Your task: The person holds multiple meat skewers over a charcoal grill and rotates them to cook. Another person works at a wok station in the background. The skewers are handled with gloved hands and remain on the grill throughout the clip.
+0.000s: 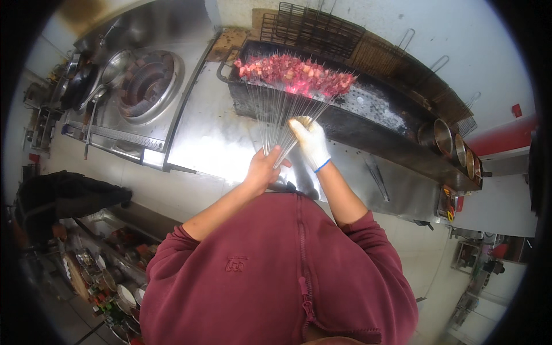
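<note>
My bare left hand (264,169) is closed around the gathered lower ends of many thin metal skewers (276,116). The skewers fan out from it towards a long black charcoal grill (280,101). Chunks of raw-looking red and pink meat (297,73) on their far ends lie side by side over the grill's left part, with glowing coals beneath. My right hand (309,140), in a white knit glove with a blue cuff edge, touches the right side of the fan, thumb and fingers around several skewer shafts.
Metal tongs (377,179) lie on the steel counter (202,142) at right. Wire grill baskets (319,28) lean on the wall behind the grill. Round metal containers (443,137) stand at its right end. A wok burner (148,84) and a strainer (115,67) are at left.
</note>
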Demonstrator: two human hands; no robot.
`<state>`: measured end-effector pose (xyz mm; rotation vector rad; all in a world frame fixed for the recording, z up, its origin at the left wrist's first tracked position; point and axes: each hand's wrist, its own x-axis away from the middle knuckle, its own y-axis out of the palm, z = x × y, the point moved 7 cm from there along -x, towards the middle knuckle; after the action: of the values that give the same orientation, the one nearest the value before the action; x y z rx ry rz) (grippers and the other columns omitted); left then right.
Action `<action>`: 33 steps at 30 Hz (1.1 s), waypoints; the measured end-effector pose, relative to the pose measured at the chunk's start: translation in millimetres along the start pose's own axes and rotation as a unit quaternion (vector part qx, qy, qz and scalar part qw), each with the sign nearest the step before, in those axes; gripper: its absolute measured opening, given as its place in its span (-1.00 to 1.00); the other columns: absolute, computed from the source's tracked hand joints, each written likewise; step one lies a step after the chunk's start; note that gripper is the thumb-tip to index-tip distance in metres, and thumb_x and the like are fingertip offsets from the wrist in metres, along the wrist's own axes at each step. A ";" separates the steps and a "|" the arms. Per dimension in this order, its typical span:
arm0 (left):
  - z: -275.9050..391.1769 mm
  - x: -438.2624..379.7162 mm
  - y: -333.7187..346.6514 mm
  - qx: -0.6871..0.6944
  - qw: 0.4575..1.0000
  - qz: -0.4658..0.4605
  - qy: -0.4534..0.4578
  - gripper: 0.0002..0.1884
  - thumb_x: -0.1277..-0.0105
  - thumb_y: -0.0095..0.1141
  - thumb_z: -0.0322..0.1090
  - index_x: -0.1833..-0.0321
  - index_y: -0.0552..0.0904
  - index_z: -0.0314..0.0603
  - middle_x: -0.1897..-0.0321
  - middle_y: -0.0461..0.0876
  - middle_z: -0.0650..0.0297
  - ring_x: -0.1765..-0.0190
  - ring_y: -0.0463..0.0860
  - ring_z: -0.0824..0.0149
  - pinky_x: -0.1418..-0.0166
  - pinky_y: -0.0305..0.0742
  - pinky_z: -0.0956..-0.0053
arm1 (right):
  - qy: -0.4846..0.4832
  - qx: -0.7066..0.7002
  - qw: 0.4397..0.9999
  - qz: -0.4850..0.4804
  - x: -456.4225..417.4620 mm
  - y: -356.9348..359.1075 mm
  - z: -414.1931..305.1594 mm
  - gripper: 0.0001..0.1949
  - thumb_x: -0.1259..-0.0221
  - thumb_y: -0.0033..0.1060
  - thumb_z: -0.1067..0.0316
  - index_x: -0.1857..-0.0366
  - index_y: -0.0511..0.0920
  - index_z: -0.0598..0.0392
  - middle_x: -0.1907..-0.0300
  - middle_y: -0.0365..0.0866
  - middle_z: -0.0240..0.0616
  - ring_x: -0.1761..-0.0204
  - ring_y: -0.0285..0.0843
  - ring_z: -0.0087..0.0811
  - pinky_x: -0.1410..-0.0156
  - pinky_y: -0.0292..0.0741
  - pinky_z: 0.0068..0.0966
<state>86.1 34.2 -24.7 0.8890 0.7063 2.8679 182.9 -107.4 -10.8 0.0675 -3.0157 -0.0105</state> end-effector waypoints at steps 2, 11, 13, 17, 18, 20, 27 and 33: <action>2.7 2.2 3.1 0.000 1.000 0.004 -0.002 -0.72 -0.65 -0.04 -0.11 -0.12 0.45 -0.18 0.30 0.69 0.12 0.67 0.21 0.59 0.65 0.05 0.64 | 0.018 -0.046 0.999 -0.006 0.2 -1.3 6.6 -0.79 -0.40 0.34 0.28 0.07 0.68 0.19 0.22 0.70 -0.41 0.20 0.58 -0.60 0.06 0.53 -0.56; 5.1 1.7 1.8 0.009 1.000 0.011 -0.004 -0.73 -0.67 -0.09 -0.11 -0.15 0.44 -0.17 0.31 0.67 0.12 0.68 0.20 0.59 0.66 0.03 0.63 | 0.021 -0.131 0.991 -0.015 3.1 10.7 1.7 -0.76 -0.32 0.42 0.34 0.02 0.64 0.17 0.15 0.71 -0.37 0.14 0.61 -0.56 -0.01 0.54 -0.56; 4.6 3.2 1.4 0.008 1.000 0.012 -0.003 -0.73 -0.67 -0.09 -0.11 -0.15 0.44 -0.16 0.31 0.67 0.13 0.68 0.20 0.59 0.66 0.03 0.63 | 0.031 -0.169 0.985 -0.034 3.8 13.9 4.5 -0.74 -0.30 0.44 0.35 0.01 0.63 0.16 0.15 0.70 -0.38 0.13 0.60 -0.56 -0.02 0.53 -0.56; 6.4 3.7 -0.7 0.022 0.999 0.024 0.001 -0.73 -0.68 -0.11 -0.08 -0.09 0.43 -0.14 0.32 0.64 0.17 0.66 0.17 0.59 0.64 0.04 0.61 | 0.016 -0.217 0.974 -0.063 3.8 11.9 7.5 -0.75 -0.31 0.43 0.36 0.01 0.62 0.15 0.14 0.69 -0.38 0.13 0.61 -0.55 -0.04 0.53 -0.54; 6.6 4.4 -1.5 0.023 0.999 0.027 0.001 -0.73 -0.69 -0.12 -0.07 -0.06 0.42 -0.13 0.33 0.63 0.19 0.65 0.15 0.59 0.62 0.04 0.61 | 0.013 -0.225 0.972 -0.065 5.6 11.7 6.8 -0.76 -0.31 0.43 0.37 0.02 0.62 0.15 0.15 0.69 -0.38 0.13 0.61 -0.55 -0.04 0.54 -0.54; 5.2 2.5 -3.5 0.030 0.999 0.022 0.002 -0.75 -0.68 -0.11 -0.09 -0.05 0.43 -0.13 0.33 0.63 0.19 0.65 0.16 0.58 0.62 0.04 0.60 | 0.026 -0.192 0.979 -0.055 5.4 10.8 7.1 -0.76 -0.31 0.43 0.36 0.03 0.62 0.14 0.15 0.69 -0.39 0.13 0.60 -0.56 -0.03 0.53 -0.54; -0.5 -2.1 -8.4 -0.009 1.000 -0.017 -0.021 -0.78 -0.64 0.01 -0.17 0.05 0.48 -0.18 0.28 0.68 0.15 0.64 0.24 0.56 0.62 0.13 0.58 | 0.018 -0.073 0.994 -0.082 4.7 8.8 -6.1 -0.72 -0.31 0.43 0.28 -0.01 0.64 0.15 0.16 0.70 -0.41 0.17 0.58 -0.60 0.02 0.53 -0.57; 9.3 7.4 4.6 -0.046 0.999 0.002 0.015 -0.75 -0.60 0.10 -0.19 -0.03 0.55 -0.27 0.33 0.67 0.18 0.61 0.34 0.54 0.61 0.27 0.57 | 0.082 -0.019 0.984 -0.157 2.9 1.6 -0.8 -0.64 -0.35 0.38 0.17 -0.10 0.64 0.15 0.08 0.69 -0.39 0.14 0.58 -0.59 0.14 0.52 -0.60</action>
<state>85.4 35.3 -12.0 0.8385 0.5711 2.8958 180.1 -106.0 -9.7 0.5132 -2.8070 -0.0865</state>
